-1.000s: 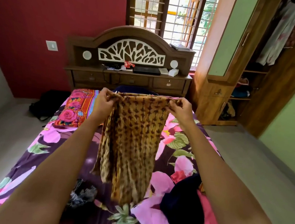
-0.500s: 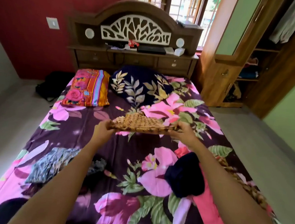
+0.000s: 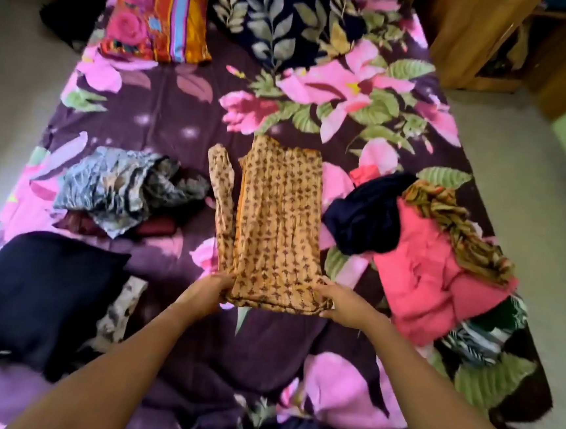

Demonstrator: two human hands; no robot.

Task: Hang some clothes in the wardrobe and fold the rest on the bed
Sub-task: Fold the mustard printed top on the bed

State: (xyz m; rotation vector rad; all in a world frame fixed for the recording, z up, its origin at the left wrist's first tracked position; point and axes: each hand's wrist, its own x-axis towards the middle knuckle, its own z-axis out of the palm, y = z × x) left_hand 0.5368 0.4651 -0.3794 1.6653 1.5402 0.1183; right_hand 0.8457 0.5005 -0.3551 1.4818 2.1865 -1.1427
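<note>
One tan printed garment [image 3: 276, 220] lies flat mid-bed [image 3: 166, 118], its near corners pinched by the left hand [image 3: 205, 293] and right hand [image 3: 347, 307]. A navy garment [image 3: 367, 218] and a pink garment [image 3: 423, 271] lie just right, and a grey patterned heap [image 3: 112, 189] lies left.

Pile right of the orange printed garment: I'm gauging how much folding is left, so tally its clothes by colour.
Navy garment: 1
Pink garment: 1
Olive-brown striped cloth: 1
Green-and-white striped garment: 1
Total: 4, the orange printed garment excluded.
</note>
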